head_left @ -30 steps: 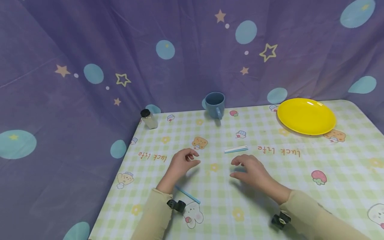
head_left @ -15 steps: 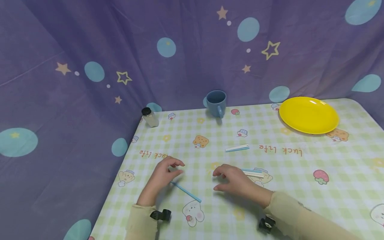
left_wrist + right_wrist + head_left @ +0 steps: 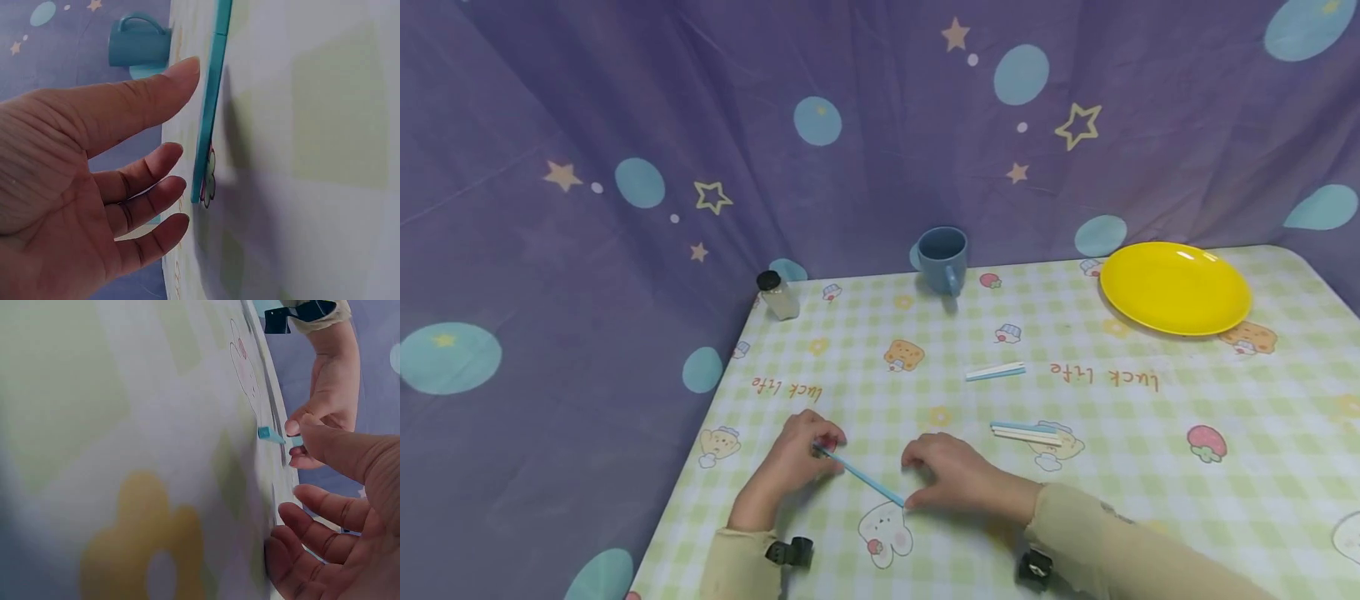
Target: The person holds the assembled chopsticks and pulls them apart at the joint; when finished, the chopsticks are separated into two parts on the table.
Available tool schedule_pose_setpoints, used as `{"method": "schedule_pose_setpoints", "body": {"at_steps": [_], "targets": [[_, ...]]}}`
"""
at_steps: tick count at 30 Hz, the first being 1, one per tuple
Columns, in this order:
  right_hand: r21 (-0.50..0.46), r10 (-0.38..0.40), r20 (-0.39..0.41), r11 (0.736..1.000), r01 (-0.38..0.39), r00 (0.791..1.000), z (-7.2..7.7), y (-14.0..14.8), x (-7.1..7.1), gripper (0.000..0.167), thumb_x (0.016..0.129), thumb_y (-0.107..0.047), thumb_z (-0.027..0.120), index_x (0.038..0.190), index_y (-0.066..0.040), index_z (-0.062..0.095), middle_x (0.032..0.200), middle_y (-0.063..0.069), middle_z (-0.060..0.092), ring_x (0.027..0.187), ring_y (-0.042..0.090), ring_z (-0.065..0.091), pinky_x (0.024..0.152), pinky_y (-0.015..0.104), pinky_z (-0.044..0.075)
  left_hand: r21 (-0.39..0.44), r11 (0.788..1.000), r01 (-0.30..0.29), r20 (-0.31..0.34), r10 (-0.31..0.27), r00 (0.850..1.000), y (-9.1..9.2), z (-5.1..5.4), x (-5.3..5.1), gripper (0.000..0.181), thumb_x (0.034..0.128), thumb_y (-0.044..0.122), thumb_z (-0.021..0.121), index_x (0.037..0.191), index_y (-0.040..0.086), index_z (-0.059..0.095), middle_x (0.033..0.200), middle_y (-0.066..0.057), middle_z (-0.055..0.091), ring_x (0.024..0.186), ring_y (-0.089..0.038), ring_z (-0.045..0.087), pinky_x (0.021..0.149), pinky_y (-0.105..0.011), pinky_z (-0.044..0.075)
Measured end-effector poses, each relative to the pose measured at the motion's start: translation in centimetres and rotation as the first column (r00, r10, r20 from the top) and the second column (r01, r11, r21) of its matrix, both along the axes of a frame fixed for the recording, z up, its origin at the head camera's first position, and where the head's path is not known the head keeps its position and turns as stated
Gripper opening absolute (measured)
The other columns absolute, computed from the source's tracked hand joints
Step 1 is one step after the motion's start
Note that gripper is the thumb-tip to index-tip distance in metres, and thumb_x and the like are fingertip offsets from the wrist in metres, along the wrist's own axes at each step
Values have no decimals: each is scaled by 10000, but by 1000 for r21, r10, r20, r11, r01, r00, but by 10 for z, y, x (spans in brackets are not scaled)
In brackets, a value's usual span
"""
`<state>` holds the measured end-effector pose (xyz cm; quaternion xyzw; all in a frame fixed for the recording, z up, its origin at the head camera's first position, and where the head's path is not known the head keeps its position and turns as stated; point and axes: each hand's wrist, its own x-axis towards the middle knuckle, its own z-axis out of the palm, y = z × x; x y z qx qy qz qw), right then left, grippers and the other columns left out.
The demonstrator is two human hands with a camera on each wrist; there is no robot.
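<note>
A thin blue stick [image 3: 871, 483] lies slantwise on the checked tablecloth between both hands. My left hand [image 3: 792, 458] is around its far left end, thumb and fingers apart. In the left wrist view the stick [image 3: 209, 119] passes just beyond the thumb and fingertips, with a gap visible. My right hand [image 3: 958, 477] is at the near right end, its thumb tip close to it; I cannot tell whether they touch. From the right wrist the fingers of the hand [image 3: 331, 531] look bent and spread, with nothing between them, and the stick's end [image 3: 265, 432] shows beyond.
To the right lie several blue and white sticks [image 3: 1026, 433]; a blue and white pair [image 3: 996, 372] lies farther back. A blue mug [image 3: 942, 262], a black-capped jar [image 3: 779, 298] and a yellow plate [image 3: 1176, 289] stand near the back edge, before a purple curtain [image 3: 865, 183].
Both hands have moved leftward and nearer, coming down to the two ends of the single blue stick. The sticks at the right, hidden earlier by the right hand, have come into view.
</note>
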<state>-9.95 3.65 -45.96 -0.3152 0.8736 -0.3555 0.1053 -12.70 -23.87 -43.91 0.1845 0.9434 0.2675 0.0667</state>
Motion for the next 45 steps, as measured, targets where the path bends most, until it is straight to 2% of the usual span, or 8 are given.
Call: {"method": "schedule_pose_setpoints", "body": {"at_steps": [7, 16, 22, 27, 32, 35, 39, 45], "targets": [[123, 16, 11, 992, -17, 1000, 3, -13, 5, 366, 709, -387, 859, 906, -178, 633, 809, -107, 504, 754, 97, 408, 651, 247, 375, -52, 997, -56, 15, 57, 998, 2, -3, 3, 271, 675, 74, 872, 831, 175, 675, 877, 34, 498, 865, -164, 404, 794, -372, 359], [244, 5, -55, 970, 9, 998, 4, -27, 11, 336, 708, -358, 855, 758, -217, 554, 740, -106, 428, 699, 112, 381, 588, 247, 330, -63, 995, -73, 7, 74, 997, 2, -8, 1, 270, 668, 90, 879, 774, 188, 652, 853, 43, 491, 850, -161, 405, 786, -367, 355], [218, -33, -97, 974, 54, 995, 3, -29, 14, 285, 753, -241, 825, 681, -223, 550, 707, -101, 427, 655, 110, 378, 564, 246, 318, -66, 995, -77, -12, 76, 997, 3, -9, 0, 255, 668, 93, 880, 741, 188, 654, 842, 42, 493, 851, -169, 416, 792, -377, 360], [169, -91, -76, 980, 103, 993, 2, -26, 12, 197, 771, -142, 761, 691, -186, 587, 689, -91, 461, 629, 99, 408, 565, 250, 350, -84, 994, -75, -45, 72, 996, 5, -9, 0, 240, 669, 94, 878, 701, 194, 662, 831, 36, 496, 832, -173, 420, 781, -378, 360], [117, -169, -43, 978, 173, 985, 1, -14, 8, 167, 797, -126, 706, 704, -192, 584, 684, -95, 454, 608, 85, 419, 566, 257, 366, -86, 994, -69, -69, 63, 996, 11, -8, 0, 251, 666, 92, 874, 677, 202, 649, 825, 47, 488, 817, -162, 426, 769, -369, 365], [79, -214, -73, 972, 219, 974, 4, -1, 5, 186, 813, -122, 705, 706, -195, 571, 685, -86, 450, 609, 97, 417, 574, 274, 366, -72, 995, -62, -68, 58, 996, 18, -6, 0, 253, 695, 106, 857, 669, 211, 627, 819, 56, 485, 795, -141, 427, 748, -343, 369], [44, -265, -122, 961, 272, 956, 11, 17, 3, 209, 826, -102, 725, 713, -182, 568, 700, -81, 468, 630, 99, 432, 599, 294, 386, -41, 999, -22, -55, 19, 998, 28, -2, 0, 177, 751, 149, 834, 757, 196, 663, 853, 74, 520, 784, -131, 472, 726, -322, 409], [16, -321, -109, 946, 325, 941, 20, 42, 1, 216, 839, -91, 738, 731, -179, 572, 731, -93, 505, 669, 81, 478, 631, 297, 422, 5, 995, 96, -72, -95, 993, 47, -2, -1, 67, 799, 168, 799, 832, 150, 743, 874, 84, 622, 834, -136, 581, 785, -349, 478]]}}
